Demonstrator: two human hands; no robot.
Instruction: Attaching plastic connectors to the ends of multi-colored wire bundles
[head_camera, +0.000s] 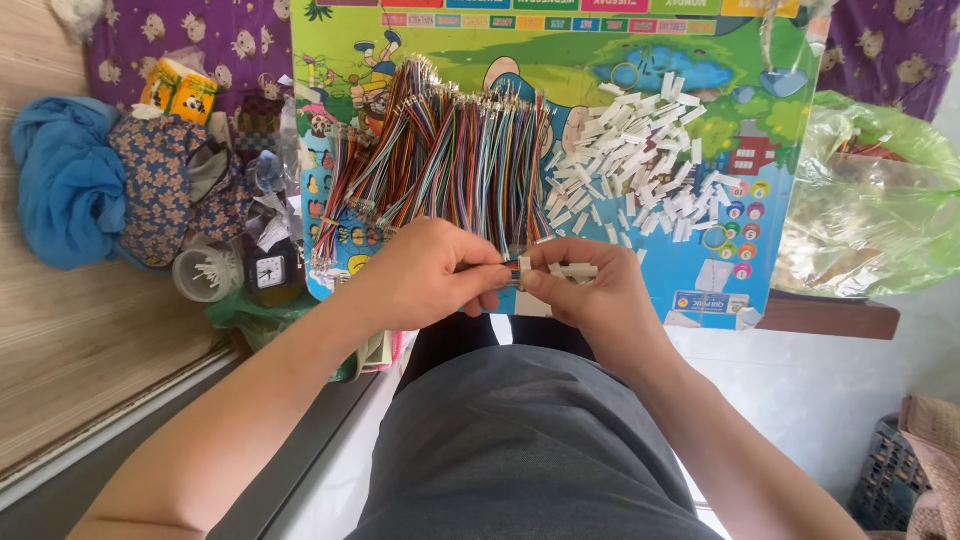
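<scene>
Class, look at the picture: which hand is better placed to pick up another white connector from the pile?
Probably the right hand: the white connector pile lies just beyond it, while the left hand sits below the coloured wires.

The left hand (430, 275) curls over its own fingertips, so what that grip pinches stays out of sight. The right hand (590, 290) covers most of the white connector (575, 270); just 1 end peeks out. Where wire meets connector is too small to read. The wire bundle (440, 160) buries the colourful board (700, 120) beneath it, and the board's top runs off the upper edge. The green plastic bag (870, 200) is crinkled and hazy, contents unclear. The dark basket (885, 480) is cut by the right edge. Both forearms leave at the bottom.
</scene>
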